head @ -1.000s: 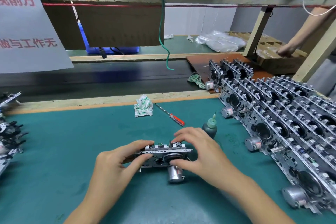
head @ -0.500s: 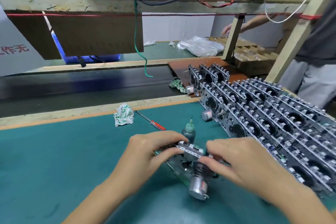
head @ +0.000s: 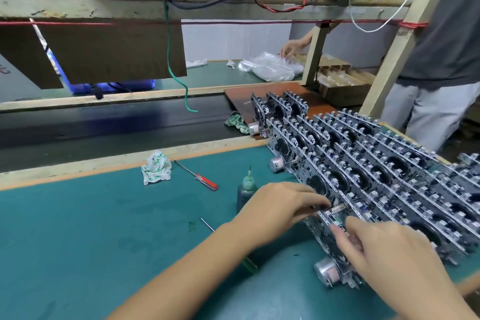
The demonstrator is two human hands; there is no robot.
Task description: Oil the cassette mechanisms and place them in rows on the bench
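Both hands [head: 337, 226] hold one cassette mechanism [head: 327, 239] between them.

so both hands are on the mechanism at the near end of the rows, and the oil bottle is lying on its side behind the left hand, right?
Not quite. The head view shows the oil bottle standing upright, nozzle up, not lying on its side. The rest holds: left hand and right hand both hold the cassette mechanism at the near end of the rows, and the bottle is behind the left hand.
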